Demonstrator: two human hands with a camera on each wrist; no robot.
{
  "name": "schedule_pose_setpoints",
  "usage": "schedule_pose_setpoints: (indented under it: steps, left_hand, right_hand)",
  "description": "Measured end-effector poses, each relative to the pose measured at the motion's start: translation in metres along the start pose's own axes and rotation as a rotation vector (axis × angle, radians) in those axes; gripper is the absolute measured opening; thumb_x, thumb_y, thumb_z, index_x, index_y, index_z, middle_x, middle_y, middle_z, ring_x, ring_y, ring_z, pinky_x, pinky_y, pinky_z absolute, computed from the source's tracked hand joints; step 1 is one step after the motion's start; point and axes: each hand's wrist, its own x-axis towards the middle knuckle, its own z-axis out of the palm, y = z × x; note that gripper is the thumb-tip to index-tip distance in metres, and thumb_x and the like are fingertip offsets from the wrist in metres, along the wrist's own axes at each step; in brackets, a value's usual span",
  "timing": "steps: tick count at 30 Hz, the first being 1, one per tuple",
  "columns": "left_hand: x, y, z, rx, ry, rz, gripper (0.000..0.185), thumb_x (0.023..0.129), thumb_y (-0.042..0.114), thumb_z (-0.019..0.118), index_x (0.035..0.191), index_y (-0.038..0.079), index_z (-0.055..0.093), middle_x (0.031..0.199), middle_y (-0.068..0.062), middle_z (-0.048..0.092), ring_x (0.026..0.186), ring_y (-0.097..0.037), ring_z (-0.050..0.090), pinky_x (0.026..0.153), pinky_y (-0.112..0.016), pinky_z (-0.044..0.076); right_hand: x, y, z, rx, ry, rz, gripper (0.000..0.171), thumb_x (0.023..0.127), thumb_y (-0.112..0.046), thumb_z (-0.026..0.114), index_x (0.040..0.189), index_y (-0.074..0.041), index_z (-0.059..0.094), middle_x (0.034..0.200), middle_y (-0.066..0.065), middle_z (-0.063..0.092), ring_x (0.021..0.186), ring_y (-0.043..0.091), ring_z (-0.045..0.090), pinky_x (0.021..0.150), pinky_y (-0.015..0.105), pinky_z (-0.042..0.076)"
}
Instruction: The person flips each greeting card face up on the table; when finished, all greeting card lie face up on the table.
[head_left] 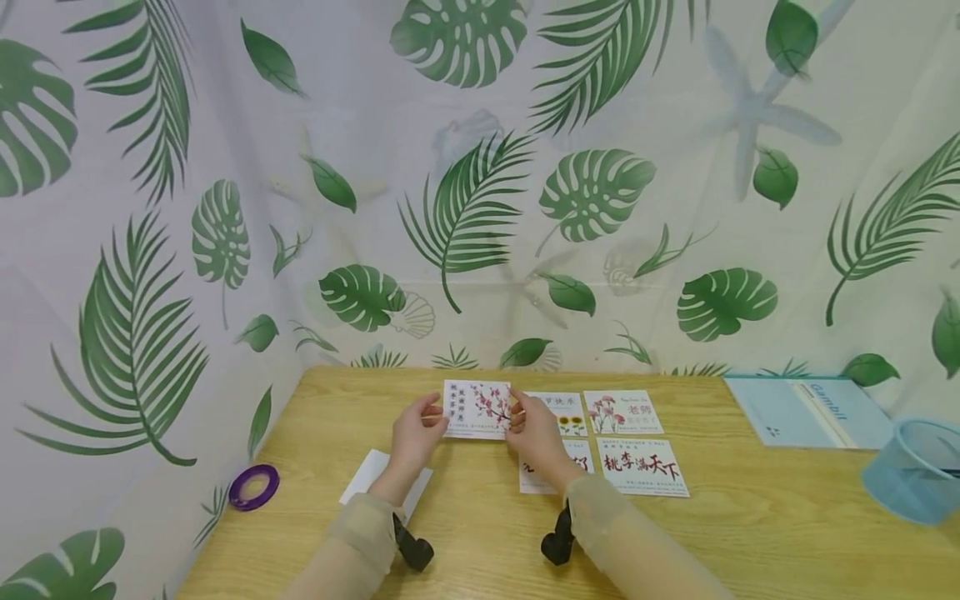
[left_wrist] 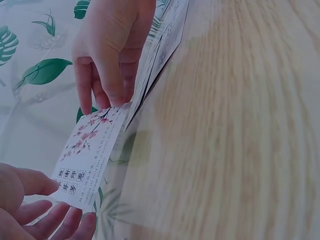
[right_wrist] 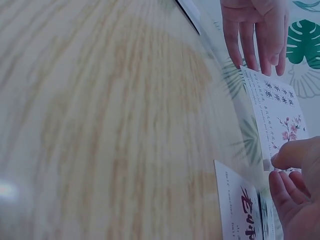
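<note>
Both hands are on the blossom card (head_left: 477, 408) right now — the left hand (head_left: 415, 435) has its left edge, the right hand (head_left: 534, 435) its right edge, and the card sits at the far middle of the wooden table (head_left: 750, 533), at the left end of the back row. From the left wrist view the card (left_wrist: 92, 155) is pinched between thumb and fingertips (left_wrist: 35, 187) at the printed-characters end, while the other hand's fingers (left_wrist: 112, 80) come down on the blossom end. The right wrist view agrees: thumb and fingers (right_wrist: 295, 155) nip the card's corner (right_wrist: 277, 122), and it looks slightly lifted off the wood rather than lying flat, though I can't be sure.

So each hand is clamped lightly on the card, fingers curled round an edge — a two-handed hold. Beside it lie the sunflower card (head_left: 564, 412), the carnation card (head_left: 622, 412), the red-lettered card (head_left: 642, 467) and one more card (head_left: 551, 468) half hidden under the right wrist.

My read: the step in hand is placing or squaring this card into the grid. The next move calls for a level, gentle set-down, edges lined up with the sunflower card, and a clean release without dragging the neighbours. A white slip (head_left: 371, 475) waits under the left forearm, a purple tape roll (head_left: 254, 487) further left.
</note>
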Motion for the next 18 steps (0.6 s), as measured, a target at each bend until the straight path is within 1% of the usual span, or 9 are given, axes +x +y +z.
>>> schedule_pose_setpoints:
  steps: [1, 3, 8, 12, 18]
  left_hand:
    - [0.0, 0.0, 0.001, -0.001, -0.004, -0.009, 0.046, 0.087, 0.001, 0.068, 0.132, -0.001, 0.059, 0.114, -0.018, 0.068, 0.099, -0.029, 0.067, 0.084, -0.036, 0.058]
    - [0.0, 0.0, 0.003, 0.001, -0.013, 0.0, 0.046, 0.086, 0.0, 0.068, 0.132, -0.002, 0.058, 0.115, -0.02, 0.068, 0.1, -0.03, 0.067, 0.085, -0.037, 0.058]
    - [0.002, -0.002, 0.007, -0.001, -0.014, 0.027, 0.045, 0.085, 0.0, 0.068, 0.129, -0.005, 0.059, 0.114, -0.023, 0.069, 0.099, -0.033, 0.068, 0.085, -0.039, 0.059]
    - [0.003, -0.002, 0.01, 0.005, -0.017, 0.011, 0.046, 0.086, 0.0, 0.068, 0.13, -0.005, 0.058, 0.115, -0.023, 0.068, 0.1, -0.033, 0.068, 0.085, -0.038, 0.059]
    - [0.004, -0.002, 0.012, 0.015, -0.03, -0.035, 0.047, 0.087, 0.003, 0.065, 0.133, -0.003, 0.057, 0.118, -0.022, 0.068, 0.106, -0.033, 0.066, 0.091, -0.041, 0.057]
  right_hand:
    - [0.0, 0.001, 0.0, -0.007, -0.002, 0.001, 0.071, 0.075, 0.011, 0.068, 0.142, 0.003, 0.048, 0.106, 0.015, 0.06, 0.09, 0.022, 0.063, 0.075, 0.031, 0.058]
    - [0.0, 0.002, -0.001, -0.023, -0.01, 0.015, 0.071, 0.075, 0.01, 0.068, 0.143, 0.003, 0.048, 0.106, 0.014, 0.061, 0.09, 0.021, 0.063, 0.075, 0.031, 0.057]
    - [0.002, 0.004, -0.002, -0.065, -0.022, 0.015, 0.071, 0.076, 0.009, 0.068, 0.143, 0.004, 0.047, 0.104, 0.014, 0.062, 0.087, 0.019, 0.062, 0.075, 0.031, 0.057]
    - [0.002, 0.003, -0.004, -0.061, -0.026, 0.024, 0.07, 0.076, 0.01, 0.068, 0.143, 0.004, 0.047, 0.106, 0.015, 0.064, 0.085, 0.018, 0.062, 0.074, 0.03, 0.057]
    - [0.002, 0.006, -0.002, -0.033, -0.043, 0.06, 0.071, 0.078, 0.011, 0.069, 0.145, 0.002, 0.045, 0.112, 0.016, 0.066, 0.086, 0.018, 0.064, 0.076, 0.03, 0.057]
